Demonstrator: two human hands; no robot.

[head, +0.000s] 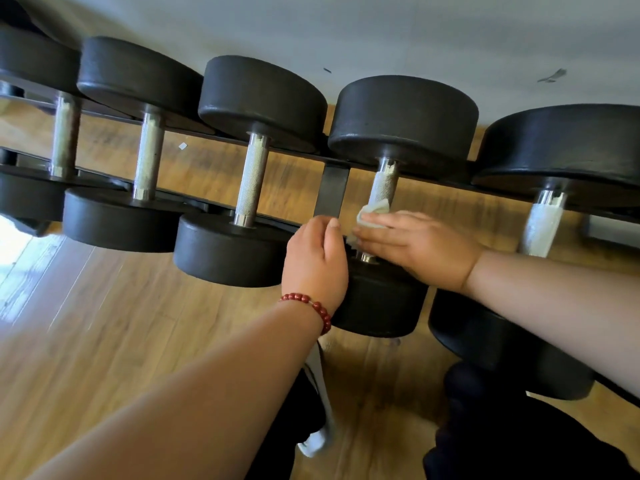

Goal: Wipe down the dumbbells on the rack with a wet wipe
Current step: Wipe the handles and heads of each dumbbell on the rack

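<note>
Wooden floor, pale grey wall; dumbbells on black rack.

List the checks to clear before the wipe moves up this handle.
1. The white wet wipe touches the knurled steel handle of the black round-headed dumbbell: ok.
2. The right hand lies over the wipe: ok; thumb hidden.
3. The left hand braces the dumbbell: cannot tell, contact hidden.
4. Dumbbell seated on the black metal rack: ok.
5. Upper handle clean: not ok, white patches near the collar.
6. Wipe damp: cannot tell.
</note>
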